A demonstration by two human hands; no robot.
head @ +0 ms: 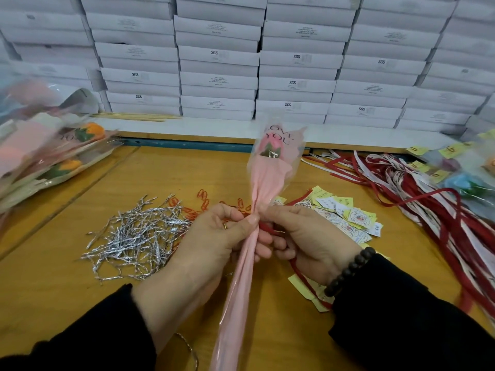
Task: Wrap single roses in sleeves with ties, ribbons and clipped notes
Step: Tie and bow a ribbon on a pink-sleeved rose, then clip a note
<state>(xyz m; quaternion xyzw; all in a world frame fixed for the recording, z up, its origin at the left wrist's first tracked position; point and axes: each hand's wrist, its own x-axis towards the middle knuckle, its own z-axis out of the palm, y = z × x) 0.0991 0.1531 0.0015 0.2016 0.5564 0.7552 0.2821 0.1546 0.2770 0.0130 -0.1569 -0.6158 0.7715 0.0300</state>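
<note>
Head view: left hand (pixel 214 236) pinches the gathered neck of the pink sleeved rose (pixel 267 170), held upright above the wooden table (pixel 67 277). Right hand (pixel 308 242) grips a red ribbon (pixel 300 277) beside it.

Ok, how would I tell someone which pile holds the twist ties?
Start at the wooden table before the wall of white boxes. Left of the left hand gripping the pink sleeve lies a tangled heap of silver twist ties. It alone is metallic; the red paper clips beside it are not.
</note>
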